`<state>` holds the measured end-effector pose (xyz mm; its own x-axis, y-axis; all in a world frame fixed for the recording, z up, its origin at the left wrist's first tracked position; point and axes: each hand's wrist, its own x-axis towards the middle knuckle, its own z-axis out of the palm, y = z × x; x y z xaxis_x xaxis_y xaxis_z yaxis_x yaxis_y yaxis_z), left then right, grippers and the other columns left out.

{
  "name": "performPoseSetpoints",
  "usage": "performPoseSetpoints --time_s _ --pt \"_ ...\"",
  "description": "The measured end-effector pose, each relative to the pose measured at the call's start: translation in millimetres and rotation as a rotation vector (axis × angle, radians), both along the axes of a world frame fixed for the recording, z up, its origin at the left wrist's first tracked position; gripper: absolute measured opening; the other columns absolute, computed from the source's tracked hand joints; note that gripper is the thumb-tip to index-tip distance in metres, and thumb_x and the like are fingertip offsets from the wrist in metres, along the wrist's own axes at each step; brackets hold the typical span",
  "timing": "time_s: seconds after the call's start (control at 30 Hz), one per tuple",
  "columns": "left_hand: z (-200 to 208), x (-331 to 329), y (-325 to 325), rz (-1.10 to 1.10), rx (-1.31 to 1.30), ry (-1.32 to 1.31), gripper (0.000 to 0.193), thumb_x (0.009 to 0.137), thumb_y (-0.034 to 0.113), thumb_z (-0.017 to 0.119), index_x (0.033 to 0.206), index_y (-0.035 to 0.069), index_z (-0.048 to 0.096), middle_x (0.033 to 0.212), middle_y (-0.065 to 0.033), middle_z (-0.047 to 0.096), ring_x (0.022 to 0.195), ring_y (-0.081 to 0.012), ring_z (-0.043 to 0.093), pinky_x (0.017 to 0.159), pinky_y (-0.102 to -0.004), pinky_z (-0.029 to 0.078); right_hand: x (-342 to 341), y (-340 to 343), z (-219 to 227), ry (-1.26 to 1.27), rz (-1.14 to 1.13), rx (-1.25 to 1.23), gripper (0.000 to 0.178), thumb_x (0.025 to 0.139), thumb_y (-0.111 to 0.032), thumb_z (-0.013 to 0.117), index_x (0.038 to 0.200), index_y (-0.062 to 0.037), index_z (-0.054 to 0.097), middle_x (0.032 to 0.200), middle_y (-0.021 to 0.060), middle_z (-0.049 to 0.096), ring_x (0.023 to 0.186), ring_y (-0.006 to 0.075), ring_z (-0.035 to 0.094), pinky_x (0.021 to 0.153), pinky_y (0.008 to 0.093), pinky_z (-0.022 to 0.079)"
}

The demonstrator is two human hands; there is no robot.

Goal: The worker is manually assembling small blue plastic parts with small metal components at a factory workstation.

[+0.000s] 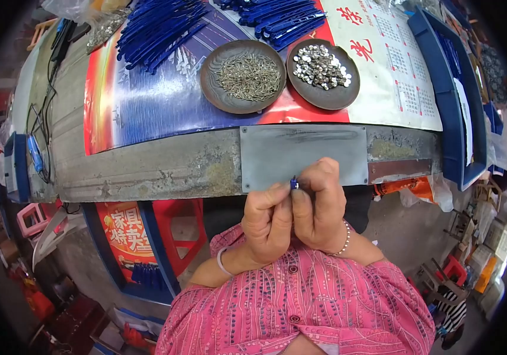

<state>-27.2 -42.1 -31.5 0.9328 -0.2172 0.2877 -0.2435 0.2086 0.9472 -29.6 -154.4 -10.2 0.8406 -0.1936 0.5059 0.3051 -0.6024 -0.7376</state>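
Pinching a small dark-blue piece (294, 184) between the fingertips, the person had both hands right up against each other, just in front of the chest. The left hand (266, 220) closed on it from one side and the right hand (323, 204) from the other, thumbs and bent forefingers doing the gripping. Something shiny showed on the piece, but it was too tiny to make out. A pale bangle (223, 261) sat on the left wrist, a beaded bracelet (346, 239) on the right, and the shirt (294, 296) was pink and patterned.

Just past the knuckles, a grey metal plate (304, 151) lay along the near edge of the worktable (176, 168). Beyond that, two round brown dishes stood side by side: the left dish (210, 86) held a heap of thin metal pins (250, 77), the right dish (328, 100) a bunch of silvery discs (320, 66). Both were parked on a printed poster (407, 115). Behind them were two piles of blue plastic strips (157, 35), and a blue crate (450, 109) stood off to the right. Lower left, a red stool (187, 251) was partly under the table.
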Motion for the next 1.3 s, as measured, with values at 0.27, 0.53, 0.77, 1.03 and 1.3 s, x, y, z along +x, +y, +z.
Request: performPoseSetpoints --time_s 0.27,0.53,0.77,1.03,1.3 --pt "-6.7 -0.7 -4.7 -0.039 -0.129 0.080 0.022 0.093 -0.004 0.048 0.114 -0.002 0.045 0.098 -0.0093 0.059 0.077 -0.0074 0.052 0.070 -0.0205 0.044 -2.5 -2.8 13.8 0.253 -0.004 0.357 0.007 0.088 -0.007 0.053 0.087 0.0000 0.051 0.071 0.0060 0.052 0.055 0.0161 0.048 0.058 0.0302 0.039" --pt "2.4 1.3 -4.6 -0.129 -0.146 0.191 0.028 0.095 0.001 0.043 0.122 -0.004 0.040 0.103 -0.0097 0.057 0.082 -0.0088 0.054 0.073 -0.0211 0.045 8.0 -15.6 0.8 0.098 0.116 0.202 0.012 0.083 -0.009 0.062 0.082 -0.0010 0.053 0.064 0.0075 0.049 0.051 0.0192 0.045 0.047 0.0299 0.036" --pt "-0.9 0.0 -0.6 -0.063 -0.067 0.113 0.026 0.094 0.001 0.047 0.119 -0.006 0.045 0.100 -0.0103 0.061 0.087 -0.0111 0.059 0.078 -0.0241 0.048 5.4 -2.1 -8.2 -0.029 0.015 -0.014 0.015 0.083 -0.011 0.063 0.079 -0.0030 0.051 0.061 0.0074 0.046 0.049 0.0244 0.042 0.047 0.0346 0.035" --pt "-4.1 -7.9 1.9 -0.034 -0.202 0.167 0.024 0.092 -0.002 0.050 0.116 -0.004 0.048 0.096 -0.0077 0.060 0.076 -0.0063 0.055 0.068 -0.0204 0.047 0.4 -4.6 9.2 0.163 0.096 0.288 0.010 0.080 -0.002 0.062 0.083 -0.0015 0.053 0.066 0.0056 0.054 0.060 0.0210 0.054 0.062 0.0316 0.045" --pt "-1.9 -2.2 6.6 0.061 0.009 -0.020 0.021 0.091 -0.004 0.052 0.111 -0.002 0.050 0.087 -0.0090 0.061 0.071 -0.0101 0.056 0.064 -0.0232 0.046 -2.1 7.5 -1.1 -0.010 0.016 -0.032 0.016 0.078 -0.001 0.061 0.090 -0.0046 0.051 0.073 0.0067 0.055 0.061 0.0226 0.051 0.074 0.0394 0.040"
